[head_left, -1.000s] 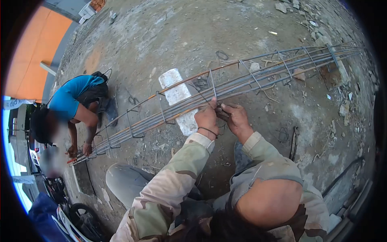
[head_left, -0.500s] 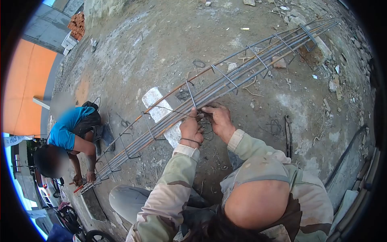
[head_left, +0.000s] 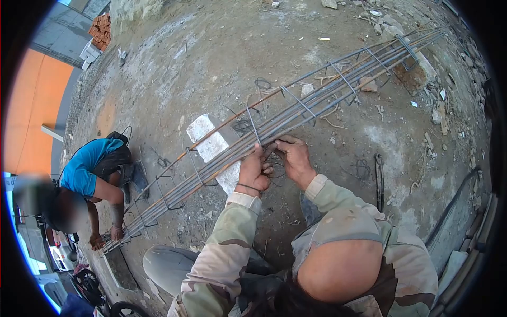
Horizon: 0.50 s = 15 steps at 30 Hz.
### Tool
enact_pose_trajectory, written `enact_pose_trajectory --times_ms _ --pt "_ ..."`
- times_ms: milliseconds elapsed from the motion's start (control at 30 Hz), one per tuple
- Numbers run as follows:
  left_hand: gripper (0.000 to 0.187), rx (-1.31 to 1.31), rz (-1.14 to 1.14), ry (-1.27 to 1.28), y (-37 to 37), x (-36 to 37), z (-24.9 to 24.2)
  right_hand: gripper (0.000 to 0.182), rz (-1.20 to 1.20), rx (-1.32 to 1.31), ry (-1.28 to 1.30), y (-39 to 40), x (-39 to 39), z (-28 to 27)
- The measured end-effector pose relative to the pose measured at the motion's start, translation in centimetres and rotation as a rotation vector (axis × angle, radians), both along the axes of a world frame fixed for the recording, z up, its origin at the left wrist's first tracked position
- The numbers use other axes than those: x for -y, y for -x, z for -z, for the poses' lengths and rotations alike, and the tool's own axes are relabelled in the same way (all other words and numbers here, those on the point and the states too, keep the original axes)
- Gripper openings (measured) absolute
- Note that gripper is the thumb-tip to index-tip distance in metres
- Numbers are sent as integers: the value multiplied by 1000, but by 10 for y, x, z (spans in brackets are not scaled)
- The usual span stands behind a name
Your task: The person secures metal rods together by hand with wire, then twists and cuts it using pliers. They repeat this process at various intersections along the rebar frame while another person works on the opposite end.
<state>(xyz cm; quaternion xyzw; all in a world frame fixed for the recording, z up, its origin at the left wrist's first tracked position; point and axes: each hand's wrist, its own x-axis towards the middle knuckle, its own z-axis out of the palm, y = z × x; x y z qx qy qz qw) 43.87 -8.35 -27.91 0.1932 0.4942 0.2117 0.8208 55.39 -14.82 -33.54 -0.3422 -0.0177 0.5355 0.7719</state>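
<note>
A long rebar cage (head_left: 306,111) of several bars and bent stirrups runs diagonally across the ground in front of me. My left hand (head_left: 254,171) is closed, its thumb against the cage's near lower bar by the foot of a stirrup (head_left: 253,124). Close by on the right, my right hand (head_left: 297,161) pinches with thumb and forefinger at the same bar. Whatever lies between the fingers is hidden. A thin wire (head_left: 228,109) sticks out at the cage's far side. Beneath the cage is a pale block (head_left: 207,138), left of my hands.
A co-worker in a blue shirt (head_left: 87,164) crouches at the cage's left end, both hands on the bars. Long-handled cutters (head_left: 379,182) lie right of my hands. Wire coils (head_left: 360,168) and rubble (head_left: 369,83) dot the dirt. Bricks (head_left: 100,31) are stacked at the far left.
The thin wire that stretched left from my fingers across the bars no longer shows there. My right hand has shifted slightly right. The co-worker's hands have moved at the cage's end.
</note>
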Motion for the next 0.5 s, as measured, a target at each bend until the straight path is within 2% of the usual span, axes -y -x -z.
enact_pose_trajectory --times_ms 67,133,167,267,333,367,433,467,500 --pt "27 -8 -15 55 1 -4 -4 21 -62 -62 -22 -5 5 -2" --pt "24 61 10 145 5 -9 -8 25 -115 -287 -14 -9 6 -6" --pt "24 60 6 147 6 -11 -3 25 -119 -288 -12 -9 5 -6" --pt "20 152 -49 235 9 -14 5 32 -80 -225 -6 -6 3 -10" --pt "18 205 -138 267 5 -9 2 33 -21 36 -7 -9 8 -19" --pt "18 208 -140 269 5 -8 6 33 -22 39 -6 -9 13 -26" --pt "14 342 -157 279 6 -6 16 26 45 1008 510 -11 24 -44" --pt "14 351 -161 282 4 -6 17 26 41 1019 511 -18 26 -52" --pt "14 384 -178 274 3 -3 17 24 157 1410 373 -26 27 -61"
